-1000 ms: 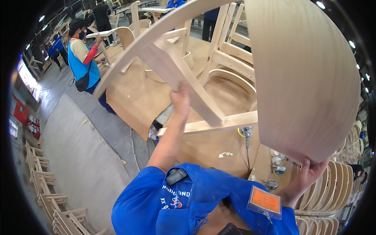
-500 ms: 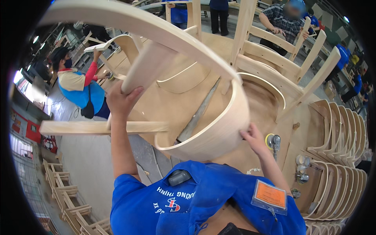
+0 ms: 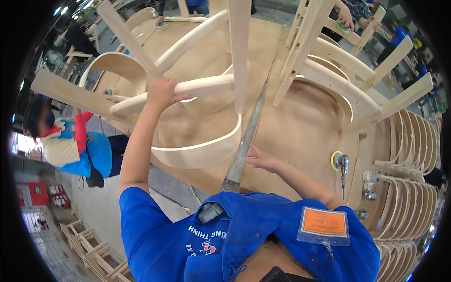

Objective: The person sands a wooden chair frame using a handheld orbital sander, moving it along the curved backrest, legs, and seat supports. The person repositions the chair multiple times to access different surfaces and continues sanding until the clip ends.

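Note:
My left hand is wrapped round a rounded crossbar of a pale wooden chair frame. The frame rests upside down or tilted on the work table, with several legs pointing upward and away. Its curved backrest band faces me at the table's near edge. My right hand is a little to the right of the band, apart from it, with nothing in it and its fingers loosely spread above the table. A second wooden chair frame stands to the right.
Brown sheeting covers the table, split by a dark gap. A disc sander lies at right, near stacked curved chair parts. A co-worker in a blue vest stands at left; another person's hand holds a sander at the far right.
The chair frame has been lowered from in front of me onto the table and turned. My right hand has let go of its curved band and moved left.

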{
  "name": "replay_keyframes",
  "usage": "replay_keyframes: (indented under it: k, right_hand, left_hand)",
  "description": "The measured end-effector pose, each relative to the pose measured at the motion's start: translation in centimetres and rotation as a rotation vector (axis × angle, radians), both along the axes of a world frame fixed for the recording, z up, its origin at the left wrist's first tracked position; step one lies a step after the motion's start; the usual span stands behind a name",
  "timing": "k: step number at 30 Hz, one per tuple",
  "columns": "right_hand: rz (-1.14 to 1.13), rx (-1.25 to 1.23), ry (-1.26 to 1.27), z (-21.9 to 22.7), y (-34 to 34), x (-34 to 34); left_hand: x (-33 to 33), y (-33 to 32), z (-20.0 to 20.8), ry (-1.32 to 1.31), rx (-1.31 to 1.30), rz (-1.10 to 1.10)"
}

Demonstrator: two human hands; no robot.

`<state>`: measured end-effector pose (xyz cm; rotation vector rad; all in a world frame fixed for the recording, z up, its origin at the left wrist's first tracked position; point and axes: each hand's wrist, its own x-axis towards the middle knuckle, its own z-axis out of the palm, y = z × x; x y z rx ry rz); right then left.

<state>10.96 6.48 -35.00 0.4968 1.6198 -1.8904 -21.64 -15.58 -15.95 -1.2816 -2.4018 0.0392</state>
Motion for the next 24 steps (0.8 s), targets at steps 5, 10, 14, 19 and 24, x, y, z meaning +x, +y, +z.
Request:
replay_keyframes:
  k: [5, 10, 14, 19, 24]
  right_hand:
    - [-0.024, 0.06, -0.16, -0.8, 0.8, 2.6]
    - [-0.084, 0.126, -0.179, -2.1, 1.9, 4.7]
    - [-0.114, 0.24, -0.178, -2.6, 3.5, 6.3]
    - [-0.192, 0.348, -0.098, -4.9, 5.8, 8.9]
    - [-0.165, 0.523, -0.084, -7.1, 8.5, 12.9]
  left_hand:
    - [-5.0, 1.1, -2.9, -0.088, -0.02, -0.068]
    - [-7.9, 2.6, -3.8, -0.062, 0.023, -0.086]
    - [-8.4, 2.8, -4.3, -0.011, 0.09, -0.083]
    - [-8.2, 2.5, -5.7, 0.105, 0.145, -0.058]
    - [-7.3, 2.4, -6.4, 0.074, 0.191, -0.028]
